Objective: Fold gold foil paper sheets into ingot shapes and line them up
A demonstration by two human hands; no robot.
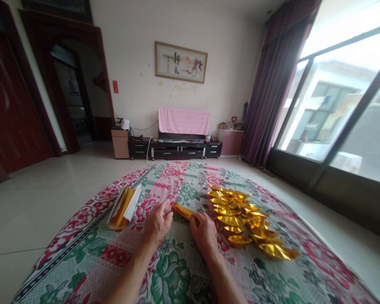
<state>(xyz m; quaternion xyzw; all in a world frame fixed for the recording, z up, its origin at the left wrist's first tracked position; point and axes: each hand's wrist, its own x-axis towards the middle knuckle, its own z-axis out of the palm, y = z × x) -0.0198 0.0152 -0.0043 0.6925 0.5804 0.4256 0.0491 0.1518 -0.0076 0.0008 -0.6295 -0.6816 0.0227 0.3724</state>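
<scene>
At the left of the frame, a bundle of gold foil sheets (126,205) lies with white paper (134,203) on the cloth-covered desk (169,274). The sheets look thin and very light, loosely curled along their length; they would probably slide over one another, so a single sheet is best peeled up by a free edge.

Left of the frame's middle, in the lower half, is the left hand (158,223). Its fingers are loosely bent, the thumb standing a little off from them, and nothing shows in its grasp. Its fingertips are right by the far end of the strip; whether they touch it I cannot tell.

The folded gold strip (181,211) sits just below the centre of the frame, slanting down to the right. It should weigh next to nothing, stiffer along its folds than a flat sheet, yet easy to dent or crease; the shiny face may be slick. A light pinch at either end, on the layered edges, seems the best hold.

The right hand (204,230) has that strip's near end pinched between thumb and curled fingers.

Right of centre, gold boat-shaped pieces (229,221) lie in overlapping rows. They look hollow and easily crushed, so lifting by the pointed tips seems safer than squeezing their sides.
</scene>
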